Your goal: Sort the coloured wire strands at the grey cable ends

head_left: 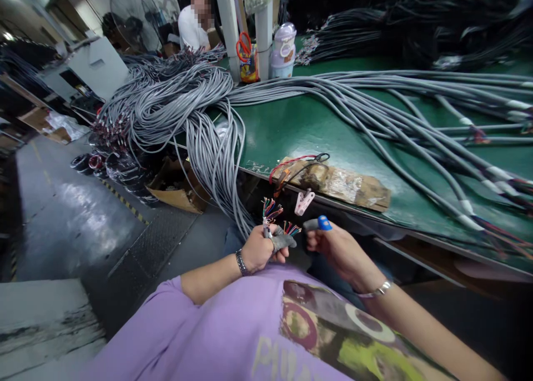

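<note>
My left hand (262,247), with grey finger covers, is closed around the ends of grey cables. Fanned-out coloured wires (271,210) stick up from its grip, and a second tuft of coloured wires (291,228) points to the right. Just right of these tips is my right hand (337,250), its fingers curled in, with a blue cover on the thumb and a dark grey one on a finger. Whether anything small is pinched there is hidden. A pink clip (304,202) hangs at the table edge above both hands.
Grey cables (179,100) lie heaped at the left and run across the green table (278,131). A taped wooden board (345,186) lies at its edge. Scissors (245,46) and a lilac cup (283,50) stand by a post. A cardboard box (179,189) is below; a person (195,23) is behind.
</note>
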`<state>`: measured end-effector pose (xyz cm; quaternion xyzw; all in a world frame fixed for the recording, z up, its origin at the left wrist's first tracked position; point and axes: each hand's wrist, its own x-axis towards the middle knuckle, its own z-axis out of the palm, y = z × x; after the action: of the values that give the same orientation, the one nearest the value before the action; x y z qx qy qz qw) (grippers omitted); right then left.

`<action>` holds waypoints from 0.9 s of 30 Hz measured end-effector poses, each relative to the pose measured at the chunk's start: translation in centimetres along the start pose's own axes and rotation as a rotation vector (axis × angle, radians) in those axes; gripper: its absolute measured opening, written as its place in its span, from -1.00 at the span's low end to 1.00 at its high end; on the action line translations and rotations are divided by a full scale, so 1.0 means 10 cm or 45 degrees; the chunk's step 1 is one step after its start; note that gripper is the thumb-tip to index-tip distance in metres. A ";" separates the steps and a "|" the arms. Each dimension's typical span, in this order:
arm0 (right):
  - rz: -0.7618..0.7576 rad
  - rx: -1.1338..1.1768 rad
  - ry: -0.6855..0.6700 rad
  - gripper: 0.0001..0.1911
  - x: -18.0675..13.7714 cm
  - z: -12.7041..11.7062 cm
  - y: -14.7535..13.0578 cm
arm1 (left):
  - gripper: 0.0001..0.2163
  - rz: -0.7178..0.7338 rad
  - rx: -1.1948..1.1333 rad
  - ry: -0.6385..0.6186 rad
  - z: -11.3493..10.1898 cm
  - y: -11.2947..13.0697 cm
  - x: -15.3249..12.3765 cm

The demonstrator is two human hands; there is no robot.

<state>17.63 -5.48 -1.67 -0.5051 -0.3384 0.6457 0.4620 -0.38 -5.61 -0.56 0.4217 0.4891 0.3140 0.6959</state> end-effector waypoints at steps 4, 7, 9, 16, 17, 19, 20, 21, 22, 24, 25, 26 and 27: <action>0.001 -0.161 -0.331 -0.47 -0.06 0.16 -0.12 | -0.65 -0.012 0.032 -0.045 0.02 -0.01 0.00; -0.057 -0.201 -0.317 -0.55 -0.05 0.27 -0.12 | -0.65 -0.029 0.077 -0.076 0.01 -0.03 0.02; -0.026 -0.131 -0.255 -0.57 -0.03 0.33 -0.06 | -0.64 -0.046 0.097 -0.084 0.01 -0.03 0.02; 0.106 0.178 0.132 -0.57 0.16 0.22 0.10 | -0.57 -0.139 0.112 -0.149 0.05 0.03 -0.04; 0.106 0.239 0.225 -0.56 0.18 0.16 0.08 | -0.57 -0.147 0.115 -0.163 0.05 0.04 -0.04; 0.109 0.314 0.214 -0.61 0.18 0.06 0.04 | -0.58 -0.129 0.091 -0.134 0.05 0.04 -0.04; 0.159 0.302 0.143 -0.61 0.16 0.03 0.02 | -0.59 -0.108 0.064 -0.095 0.04 0.04 -0.03; 0.197 0.278 0.039 -0.59 0.13 0.01 0.01 | -0.59 -0.090 0.031 -0.060 0.03 0.04 -0.02; 0.221 0.242 -0.067 -0.55 0.09 0.02 0.00 | -0.60 -0.077 0.003 -0.041 0.02 0.03 -0.01; 0.201 0.144 -0.226 -0.49 0.00 0.09 -0.01 | -0.61 -0.076 -0.031 -0.036 0.01 0.03 0.01; 0.165 0.082 -0.256 -0.49 -0.03 0.13 -0.02 | -0.62 -0.079 -0.035 -0.041 0.01 0.03 0.02; 0.125 0.017 -0.256 -0.51 -0.05 0.18 -0.03 | -0.63 -0.082 -0.031 -0.047 0.01 0.02 0.02; 0.092 -0.046 -0.241 -0.52 -0.07 0.22 -0.04 | -0.64 -0.081 -0.019 -0.050 0.01 0.02 0.03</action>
<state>15.61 -5.91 -0.53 -0.4619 -0.3739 0.7004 0.3952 -0.18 -5.34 -0.47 0.4066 0.4862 0.2871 0.7182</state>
